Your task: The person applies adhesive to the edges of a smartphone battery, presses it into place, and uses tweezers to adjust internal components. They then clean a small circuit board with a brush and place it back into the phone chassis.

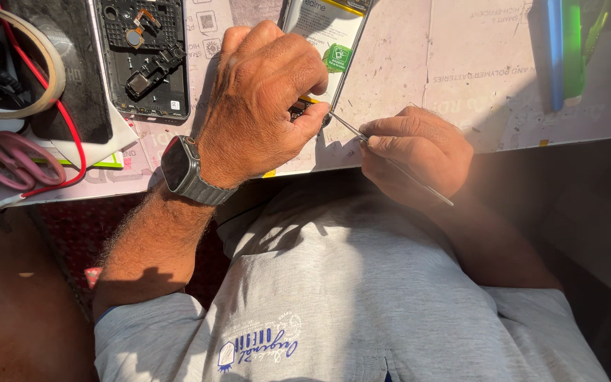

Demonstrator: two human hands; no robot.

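Note:
My left hand, with a watch on its wrist, presses down on the lower end of an opened phone whose battery shows. The fingers curl over a small dark part at the phone's edge. Just to the right, my right hand pinches thin metal tweezers. Their tip reaches left to the phone's edge beside my left fingertips. Both hands work at the near edge of a printed work mat.
A dark phone frame with exposed parts lies at the upper left. Further left are a tape roll, a red wire and pink-handled scissors. Green and blue tools lie at the upper right.

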